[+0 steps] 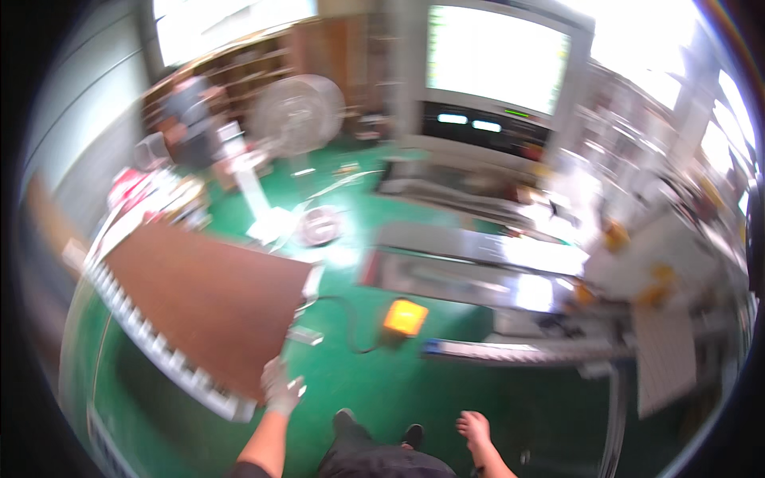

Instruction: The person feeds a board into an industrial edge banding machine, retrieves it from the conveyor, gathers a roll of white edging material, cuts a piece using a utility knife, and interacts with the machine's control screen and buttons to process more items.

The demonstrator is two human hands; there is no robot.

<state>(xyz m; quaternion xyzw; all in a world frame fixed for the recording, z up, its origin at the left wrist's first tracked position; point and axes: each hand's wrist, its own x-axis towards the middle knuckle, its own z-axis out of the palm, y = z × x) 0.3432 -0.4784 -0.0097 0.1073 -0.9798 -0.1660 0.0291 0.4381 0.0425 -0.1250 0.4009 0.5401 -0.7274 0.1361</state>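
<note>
My left hand (280, 388), in a pale glove, is at the near right corner of a brown-topped table (211, 291). Its fingers look apart, with nothing visible in them; blur hides whether it touches the table edge. Over the green floor to the right hangs my right hand (475, 429), bare, its fingers loosely bent and apart. I make out nothing in it. A yellow foot-pedal-like box (406, 318) with a dark cable lies on the floor ahead, between the table and a machine.
A long machine bed (470, 279) and a rail (526, 351) stand on the right. Farther off are a standing fan (296, 115), a large machine with a bright panel (498, 60) and, at the far left, another person (190, 119). Motion smears much of the view.
</note>
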